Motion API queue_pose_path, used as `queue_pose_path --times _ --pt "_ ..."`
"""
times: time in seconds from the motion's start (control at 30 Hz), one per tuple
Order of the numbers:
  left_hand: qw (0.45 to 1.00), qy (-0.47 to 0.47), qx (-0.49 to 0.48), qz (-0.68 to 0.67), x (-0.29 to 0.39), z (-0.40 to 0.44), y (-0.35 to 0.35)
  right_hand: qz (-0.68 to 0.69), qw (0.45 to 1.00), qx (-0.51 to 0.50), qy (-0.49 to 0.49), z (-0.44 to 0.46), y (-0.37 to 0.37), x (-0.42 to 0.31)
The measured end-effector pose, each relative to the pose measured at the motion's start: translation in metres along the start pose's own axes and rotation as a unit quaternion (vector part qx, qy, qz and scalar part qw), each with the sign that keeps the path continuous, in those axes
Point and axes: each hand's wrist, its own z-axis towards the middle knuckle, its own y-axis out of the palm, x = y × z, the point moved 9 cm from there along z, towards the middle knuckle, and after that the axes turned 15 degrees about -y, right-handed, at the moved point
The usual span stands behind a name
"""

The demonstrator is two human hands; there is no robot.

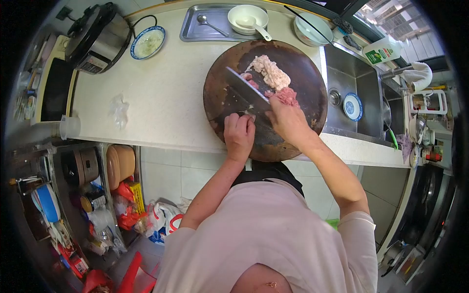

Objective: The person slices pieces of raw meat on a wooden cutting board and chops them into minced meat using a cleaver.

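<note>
A round dark wooden chopping board [220, 95] lies on the counter in the head view. My right hand [288, 119] is closed around a cleaver [247, 85], whose blade slants up and left over the board. Beneath it, my left hand [238, 133] rests on the board with curled fingers, pressing a small pale piece that I cannot identify. Pale minced meat [268, 72] is heaped toward the board's far side. Redder minced meat [287, 96] lies right beside my right hand, and a few pink meat bits [250, 82] show beyond the blade.
Behind the board are a metal tray [190, 30] with a spoon [210, 24], a white bowl [248, 15] and a glass bowl [312, 30]. The sink [359, 78] lies to the right. A patterned plate [148, 43] and an electric cooker [100, 41] stand at left.
</note>
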Motion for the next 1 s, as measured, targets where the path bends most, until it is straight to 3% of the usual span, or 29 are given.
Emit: queue_pose_path --times 0.07,0.2,0.3,0.43,0.63,0.77,1.0 --pt "1.000 -0.013 -0.001 -0.001 -0.001 -0.002 -0.001 0.029 0.999 -0.008 0.021 -0.010 -0.002 0.008" --pt "0.998 0.010 0.034 0.047 0.003 -0.007 -0.004 0.055 0.995 0.025 -0.073 -0.032 -0.009 -0.003" --pt "0.996 0.022 0.052 0.070 0.007 -0.007 -0.003 0.040 0.994 -0.105 -0.005 -0.044 0.005 0.020" --pt "0.996 -0.005 0.036 0.086 0.003 -0.012 0.002 -0.011 0.991 0.033 -0.128 -0.050 -0.010 -0.001" --pt "0.998 0.001 0.029 0.060 0.007 -0.014 -0.001 -0.064 0.981 0.009 -0.185 -0.065 0.004 -0.020" --pt "0.992 0.003 0.059 0.111 0.013 -0.011 -0.006 -0.069 0.986 -0.018 -0.148 -0.083 -0.002 -0.007" --pt "0.994 0.009 0.057 0.093 0.005 -0.008 -0.005 -0.064 0.983 -0.038 -0.168 -0.052 -0.004 -0.024"
